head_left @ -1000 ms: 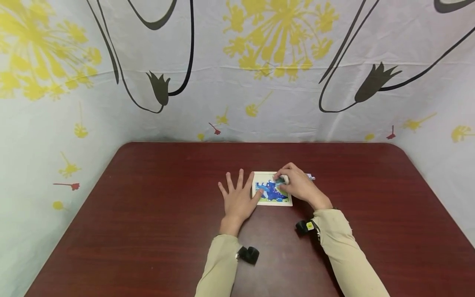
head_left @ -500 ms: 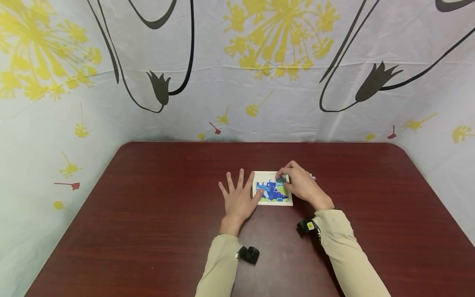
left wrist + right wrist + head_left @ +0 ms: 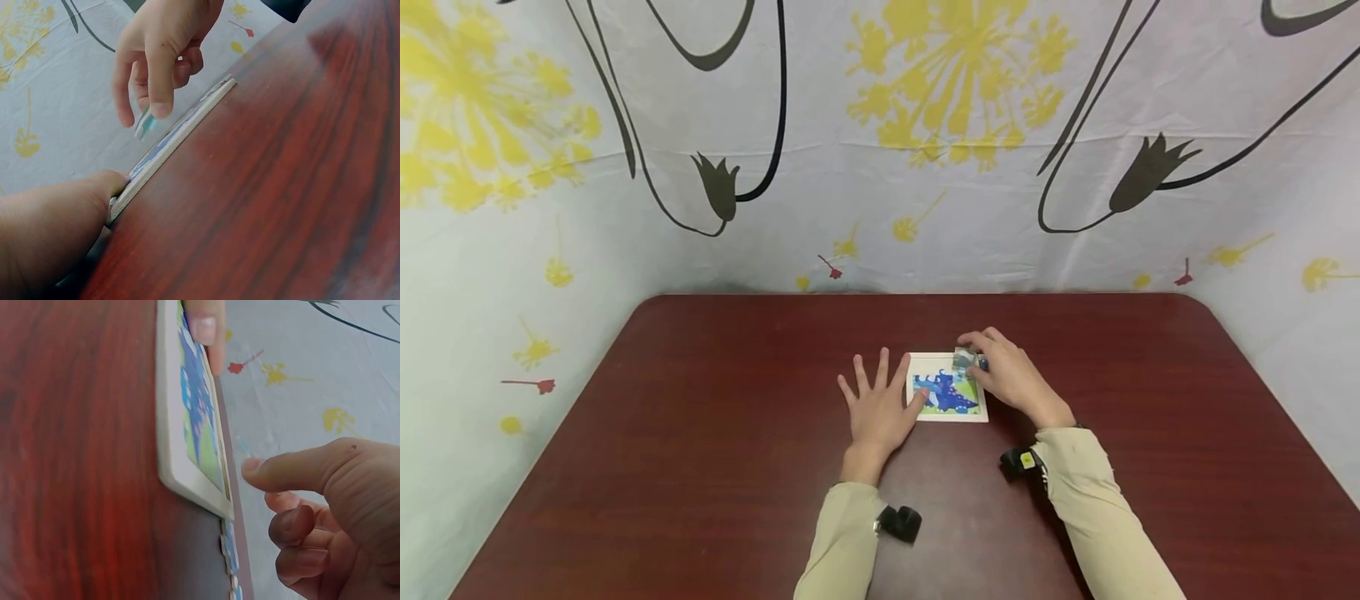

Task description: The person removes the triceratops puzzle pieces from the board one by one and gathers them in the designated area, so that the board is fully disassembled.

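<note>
A white fabric backdrop [image 3: 985, 258] printed with yellow flowers and dark stems is hung behind. A dark red wood-grain bench [image 3: 715, 442] is set in front. Beige sleeves [image 3: 1097, 500] are worn on both arms. The left hand [image 3: 878, 423] is laid with fingers spread; the left edge of a pale-framed jigsaw tray [image 3: 953, 419] is touched, thumb lapped over onto the picture. The right hand [image 3: 1015, 379] is held over the tray's far right corner, a piece being pinched by thumb and fingers. The tray is laid flat on the bench, a blue dinosaur picture partly filled in. Black wrist cameras [image 3: 901, 523] are strapped on. Loose jigsaw pieces [image 3: 230, 547] are seen just beside the tray's right end. The pinched jigsaw piece [image 3: 145, 125] is tilted, held apart above the tray.
</note>
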Motion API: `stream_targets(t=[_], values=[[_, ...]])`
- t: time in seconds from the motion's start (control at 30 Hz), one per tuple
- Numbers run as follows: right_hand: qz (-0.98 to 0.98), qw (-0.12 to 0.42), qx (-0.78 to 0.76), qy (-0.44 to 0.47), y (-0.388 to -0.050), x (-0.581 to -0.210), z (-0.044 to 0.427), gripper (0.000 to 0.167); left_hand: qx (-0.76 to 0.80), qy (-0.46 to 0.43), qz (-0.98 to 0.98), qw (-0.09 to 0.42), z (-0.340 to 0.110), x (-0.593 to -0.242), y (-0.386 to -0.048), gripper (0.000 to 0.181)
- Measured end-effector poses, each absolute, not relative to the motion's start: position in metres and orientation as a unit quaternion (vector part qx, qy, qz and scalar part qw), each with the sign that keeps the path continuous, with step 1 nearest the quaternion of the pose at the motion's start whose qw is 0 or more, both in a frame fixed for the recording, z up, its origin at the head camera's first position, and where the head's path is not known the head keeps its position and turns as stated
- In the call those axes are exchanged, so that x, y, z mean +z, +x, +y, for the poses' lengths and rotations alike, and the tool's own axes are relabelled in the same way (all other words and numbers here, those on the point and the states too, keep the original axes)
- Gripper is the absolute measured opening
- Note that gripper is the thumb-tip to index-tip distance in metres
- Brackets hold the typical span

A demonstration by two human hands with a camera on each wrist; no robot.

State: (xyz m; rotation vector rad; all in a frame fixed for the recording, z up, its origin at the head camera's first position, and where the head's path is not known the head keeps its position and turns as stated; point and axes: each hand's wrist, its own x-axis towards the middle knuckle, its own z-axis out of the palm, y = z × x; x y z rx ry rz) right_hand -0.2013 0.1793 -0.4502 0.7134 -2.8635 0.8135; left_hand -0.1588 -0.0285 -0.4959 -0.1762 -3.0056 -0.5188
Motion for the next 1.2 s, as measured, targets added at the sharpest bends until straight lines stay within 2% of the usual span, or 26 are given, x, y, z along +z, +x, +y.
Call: stream_targets(t=[0.1, 0.4, 0.63, 0.9, 1.07, 1.2], values=[[-0.936, 0.041, 0.273, 0.219, -0.203, -0.448, 0.185, 0.040, -0.175, -0.060, -0.982, 0.047, -0.029, -0.497, -0.158, 0.068], [-0.938, 0.068, 0.286, 0.186, -0.209, -0.445, 0.219, 0.034, -0.174, -0.061, -0.982, 0.047, -0.029, -0.498, -0.158, 0.068], [-0.938, 0.063, 0.308, 0.147, -0.213, -0.446, 0.244, 0.046, -0.175, -0.062, -0.981, 0.055, -0.030, -0.497, -0.158, 0.068], [-0.945, 0.025, 0.305, 0.119, -0.208, -0.442, 0.273, 0.032, -0.175, -0.063, -0.981, 0.052, -0.030, -0.498, -0.158, 0.068], [-0.945, -0.024, 0.309, 0.103, -0.204, -0.441, 0.288, 0.032, -0.174, -0.063, -0.981, 0.053, -0.030, -0.498, -0.158, 0.068], [-0.945, -0.043, 0.306, 0.104, -0.203, -0.442, 0.292, 0.034, -0.171, -0.062, -0.982, 0.050, -0.030, -0.498, -0.158, 0.068]])
